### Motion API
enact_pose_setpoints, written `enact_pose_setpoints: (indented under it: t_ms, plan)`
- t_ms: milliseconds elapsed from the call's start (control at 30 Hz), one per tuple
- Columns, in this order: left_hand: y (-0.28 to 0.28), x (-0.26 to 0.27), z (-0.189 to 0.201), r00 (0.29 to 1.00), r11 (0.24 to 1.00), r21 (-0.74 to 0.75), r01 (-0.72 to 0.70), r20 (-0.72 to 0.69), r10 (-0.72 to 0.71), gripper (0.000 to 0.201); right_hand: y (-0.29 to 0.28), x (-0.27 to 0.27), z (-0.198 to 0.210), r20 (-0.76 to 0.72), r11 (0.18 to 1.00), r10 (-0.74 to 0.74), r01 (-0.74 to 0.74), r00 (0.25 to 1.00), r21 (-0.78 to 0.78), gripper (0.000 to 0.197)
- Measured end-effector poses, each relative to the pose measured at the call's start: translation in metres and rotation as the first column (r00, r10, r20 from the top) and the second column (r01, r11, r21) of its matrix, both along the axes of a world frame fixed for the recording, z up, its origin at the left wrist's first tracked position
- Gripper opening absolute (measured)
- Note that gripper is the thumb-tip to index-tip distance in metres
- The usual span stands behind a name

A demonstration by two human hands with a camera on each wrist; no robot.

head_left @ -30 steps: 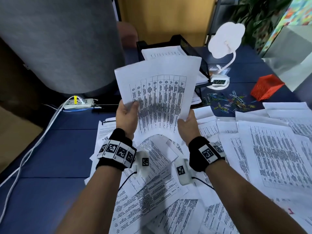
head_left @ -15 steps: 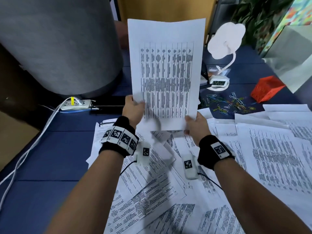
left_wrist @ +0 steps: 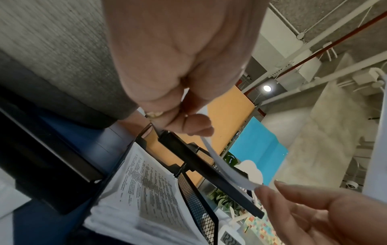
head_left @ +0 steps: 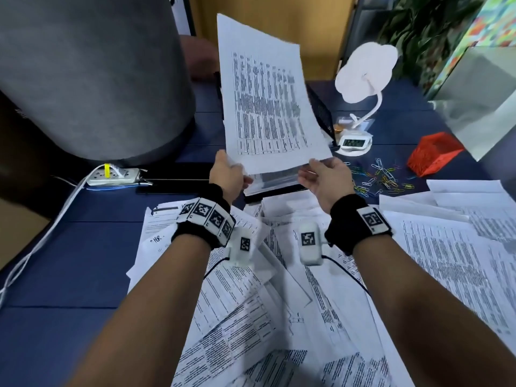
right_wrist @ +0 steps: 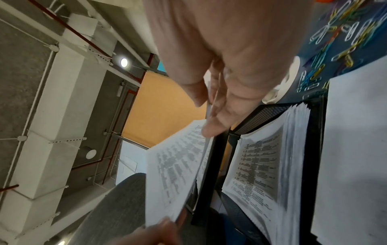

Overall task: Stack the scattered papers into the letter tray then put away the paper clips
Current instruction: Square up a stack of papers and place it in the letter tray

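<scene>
A printed sheet (head_left: 268, 99) stands almost upright in front of me, over the black mesh letter tray (head_left: 321, 110). My left hand (head_left: 227, 174) pinches its lower left corner, and my right hand (head_left: 321, 177) pinches the lower right one. In the left wrist view the sheet (left_wrist: 226, 170) shows edge-on between my left hand (left_wrist: 184, 119) and my right hand's fingers (left_wrist: 293, 197). The tray (right_wrist: 270, 114) holds a pile of printed pages (right_wrist: 257, 167). Scattered papers (head_left: 279, 303) cover the near table. Coloured paper clips (head_left: 379, 177) lie loose at the right.
A red mesh cup (head_left: 432, 152) lies tipped beside the clips. A white lamp with a clock base (head_left: 360, 88) stands right of the tray. A grey chair back (head_left: 92, 76) rises at the left, with a power strip (head_left: 111, 175) and cables below it.
The sheet has gone from curled near the table to raised, flat and moved forward over the tray, now leaning to the left. Both hands moved forward with it.
</scene>
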State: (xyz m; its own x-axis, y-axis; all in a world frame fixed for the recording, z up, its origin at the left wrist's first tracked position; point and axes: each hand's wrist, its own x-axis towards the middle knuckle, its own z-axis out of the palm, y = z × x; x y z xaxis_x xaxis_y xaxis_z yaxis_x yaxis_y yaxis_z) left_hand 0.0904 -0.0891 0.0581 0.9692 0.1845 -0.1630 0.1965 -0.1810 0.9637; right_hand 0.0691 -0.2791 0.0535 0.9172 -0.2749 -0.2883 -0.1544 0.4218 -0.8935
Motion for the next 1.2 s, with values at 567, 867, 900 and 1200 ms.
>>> enact_pose_setpoints:
  t_ms: [567,867,900,1200]
  plan:
    - [-0.005,0.012,-0.028,0.979,0.984,0.158,-0.078,0.201,0.046,0.034,-0.002,0.060,0.012,-0.017,0.989,-0.117,0.115,0.993,-0.098,0.028]
    - [0.013,-0.002,-0.056,0.993,0.884,0.466,0.039,0.084,-0.088,0.036,-0.002,0.081,0.009,-0.111,0.859,-0.116,0.044,0.987,-0.511,0.011]
    - [0.015,-0.004,-0.059,0.993,0.874,0.480,0.072,0.048,-0.108,0.037,-0.004,0.082,0.007,-0.113,0.815,-0.134,0.045,0.985,-0.578,0.015]
    - [0.042,-0.028,-0.083,0.948,0.740,0.603,0.297,-0.281,-0.151,0.039,-0.002,0.059,0.000,-0.029,0.661,-0.159,0.085,0.987,-0.745,0.024]
